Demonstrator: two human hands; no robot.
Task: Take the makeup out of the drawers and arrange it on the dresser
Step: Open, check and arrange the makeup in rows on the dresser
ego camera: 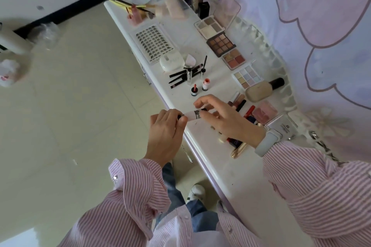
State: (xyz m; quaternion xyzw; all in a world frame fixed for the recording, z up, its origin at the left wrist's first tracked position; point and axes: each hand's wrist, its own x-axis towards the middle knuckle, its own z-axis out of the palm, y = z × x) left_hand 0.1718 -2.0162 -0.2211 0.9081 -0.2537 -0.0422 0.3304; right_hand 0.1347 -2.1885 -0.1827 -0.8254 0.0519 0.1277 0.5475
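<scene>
1. Most of the work looks done — the dresser (200,158) top already carries rows of makeup: the palettes (218,44), a lash tray (153,43), a foundation bottle (263,89) and two small upright bottles (199,86).
2. A slim tube (192,115) is held over the dresser's front edge; the left hand (165,134) grips one end, the right hand (230,120) pinches the other.
3. It has yet to be set down — probably among the lip products (239,104) beside the right hand.
4. No drawer interior is visible, so what remains inside cannot be told.
</scene>
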